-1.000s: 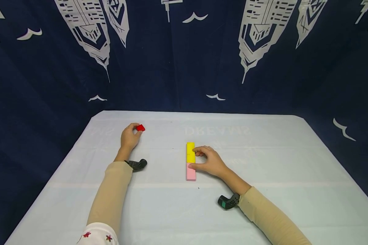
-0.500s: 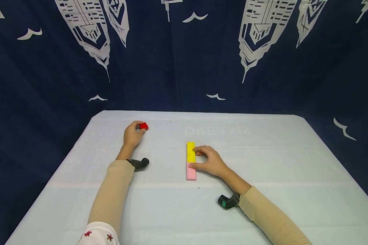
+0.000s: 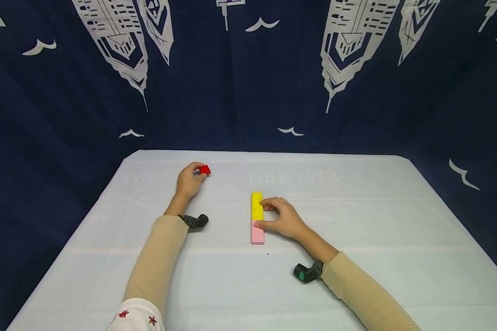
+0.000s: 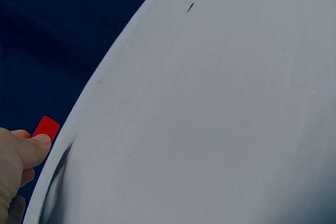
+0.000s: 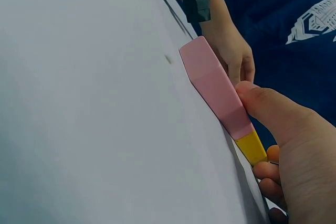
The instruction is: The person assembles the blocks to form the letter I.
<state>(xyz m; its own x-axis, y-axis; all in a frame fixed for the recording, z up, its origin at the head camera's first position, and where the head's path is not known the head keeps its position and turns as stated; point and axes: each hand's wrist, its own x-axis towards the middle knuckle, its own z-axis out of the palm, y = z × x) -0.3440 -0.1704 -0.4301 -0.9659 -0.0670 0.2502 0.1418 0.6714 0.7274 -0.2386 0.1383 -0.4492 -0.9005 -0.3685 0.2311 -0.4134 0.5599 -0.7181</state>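
Note:
In the head view, my left hand (image 3: 189, 181) pinches a small red block (image 3: 205, 169) between thumb and fingers, towards the far left of the table. The left wrist view shows the red block (image 4: 46, 128) sticking out past the thumb. A yellow block (image 3: 257, 206) and a pink block (image 3: 257, 236) lie end to end near the middle, pink nearer me. My right hand (image 3: 286, 219) holds this pair from the right side, thumb on the pink block (image 5: 218, 90) and curled fingers at the yellow block (image 5: 252, 148).
A white cloth covers the table (image 3: 356, 207). Behind its far edge hangs a dark blue curtain (image 3: 248, 101) with white prints. Each wrist wears a black camera device; the right device (image 3: 308, 272) sits above the near part of the table.
My left hand has moved to the right with the red block, closer to the yellow and pink pair. The right hand and the pair have stayed in place.

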